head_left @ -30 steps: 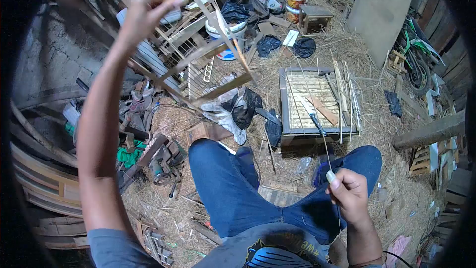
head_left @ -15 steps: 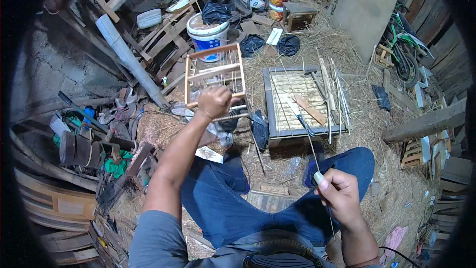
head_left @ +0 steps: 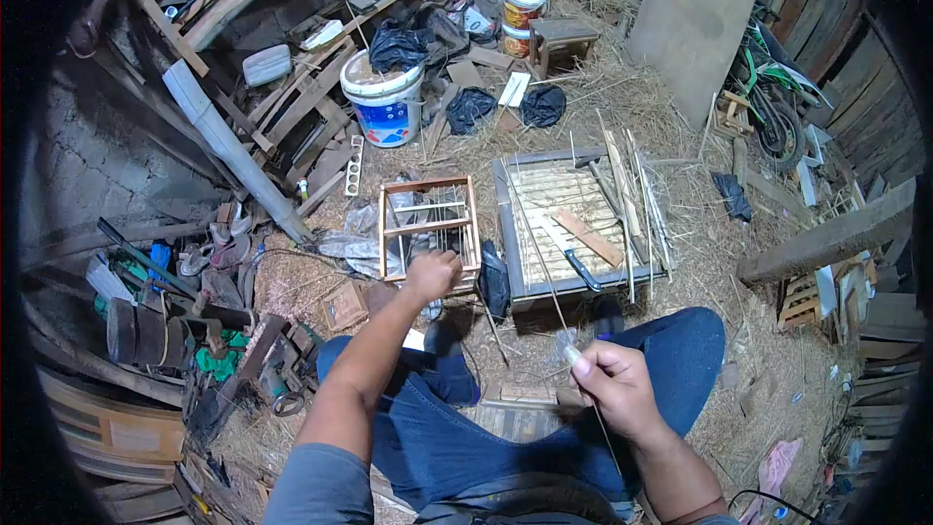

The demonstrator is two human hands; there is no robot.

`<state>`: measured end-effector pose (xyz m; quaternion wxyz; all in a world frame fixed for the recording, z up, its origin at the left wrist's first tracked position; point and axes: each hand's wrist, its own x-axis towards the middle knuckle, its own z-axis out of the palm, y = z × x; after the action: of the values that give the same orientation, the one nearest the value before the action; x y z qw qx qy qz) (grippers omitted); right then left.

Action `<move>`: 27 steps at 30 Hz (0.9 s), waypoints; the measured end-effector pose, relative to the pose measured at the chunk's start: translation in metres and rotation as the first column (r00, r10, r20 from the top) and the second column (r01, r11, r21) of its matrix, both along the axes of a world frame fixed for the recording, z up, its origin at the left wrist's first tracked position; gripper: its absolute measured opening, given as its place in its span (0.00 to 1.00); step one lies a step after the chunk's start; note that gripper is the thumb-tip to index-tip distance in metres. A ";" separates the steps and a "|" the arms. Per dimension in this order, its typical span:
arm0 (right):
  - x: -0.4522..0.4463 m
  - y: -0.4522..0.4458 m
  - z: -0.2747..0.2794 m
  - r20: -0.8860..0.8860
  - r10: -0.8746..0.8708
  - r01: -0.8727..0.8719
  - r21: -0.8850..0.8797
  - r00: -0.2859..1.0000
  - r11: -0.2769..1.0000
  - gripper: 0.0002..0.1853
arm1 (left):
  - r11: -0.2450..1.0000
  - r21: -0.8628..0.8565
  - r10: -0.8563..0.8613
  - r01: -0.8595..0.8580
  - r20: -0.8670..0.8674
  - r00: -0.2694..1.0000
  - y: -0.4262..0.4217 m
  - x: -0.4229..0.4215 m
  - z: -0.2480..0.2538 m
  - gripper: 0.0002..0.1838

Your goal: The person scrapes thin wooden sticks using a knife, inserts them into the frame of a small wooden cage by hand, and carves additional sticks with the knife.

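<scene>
Away from my knees, my left hand [head_left: 433, 274] is closed on the near side of a small wooden frame [head_left: 428, 229], which has crossbars and thin upright rods. The frame stands low, close to the floor. In front of my lap, my right hand [head_left: 619, 384] pinches a long thin stick [head_left: 540, 251] that slants up toward the low table. A pale wrapped piece [head_left: 574, 360] sits at the thumb and fingertips; its kind cannot be made out. On the slatted low table [head_left: 536, 209] lie a knife [head_left: 581, 268], a flat wooden strip [head_left: 590, 237] and a hammer [head_left: 607, 185].
A white and blue bucket [head_left: 381, 102] with a black bag on it stands beyond the frame. Several long sticks [head_left: 637, 199] lie along the table's right side. A wooden beam [head_left: 826, 233] juts in at right. Scrap wood and tools [head_left: 199, 306] crowd the left.
My left hand has lowered the wooden frame toward the floor and nearer to me. My right hand still pinches the stick, a little further left. The whole view has shifted slightly.
</scene>
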<state>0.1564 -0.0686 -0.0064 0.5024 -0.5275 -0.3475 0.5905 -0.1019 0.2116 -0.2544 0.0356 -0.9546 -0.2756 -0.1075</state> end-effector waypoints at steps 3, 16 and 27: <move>0.000 0.004 -0.012 -0.044 0.013 -0.013 0.013 0.999 1.000 0.15 | 0.993 -0.073 0.091 -0.096 -0.068 0.994 -0.004 0.008 0.029 0.15; -0.009 0.019 -0.038 0.048 0.024 -0.029 0.102 0.999 0.994 0.13 | 0.356 -0.693 0.825 0.627 0.548 0.137 -0.130 0.123 0.239 0.18; 0.037 0.096 -0.084 0.816 -0.119 0.084 0.086 0.566 0.993 0.20 | 0.474 -0.644 0.788 0.601 0.615 0.038 -0.131 0.121 0.239 0.13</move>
<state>0.1932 0.0279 -0.0903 0.3276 -0.7501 -0.5203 0.2433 0.0188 0.0803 -0.0153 -0.6433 -0.4094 -0.3071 -0.5693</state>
